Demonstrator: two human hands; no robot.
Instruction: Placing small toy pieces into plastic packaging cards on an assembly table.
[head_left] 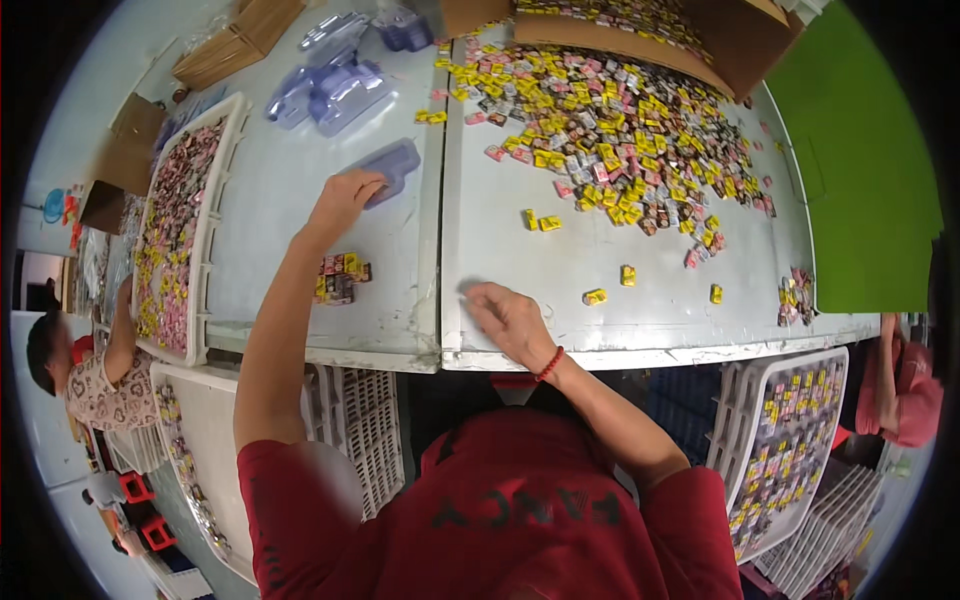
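My left hand (350,200) reaches over the left part of the table. Its fingers are closed on the near edge of a see-through bluish plastic tray (398,168). Below that hand, partly hidden by my left forearm, lies a small cluster of wrapped pieces (343,278) in yellow, pink and dark brown. My right hand (512,322) hovers near the front edge, just right of the table seam, with a red beaded bracelet (549,364) on its wrist. Its fingers are loosely bent and apart, slightly blurred, and nothing shows in them. Several stray yellow pieces (596,297) lie to its right.
A big heap of wrapped pieces (620,150) spreads before a cardboard box (740,50). More plastic trays (335,95) lie at the back left. A white crate (205,250) of pieces stands left; another filled crate (840,400) is lower right. Two people (105,375) (910,390) are at the sides.
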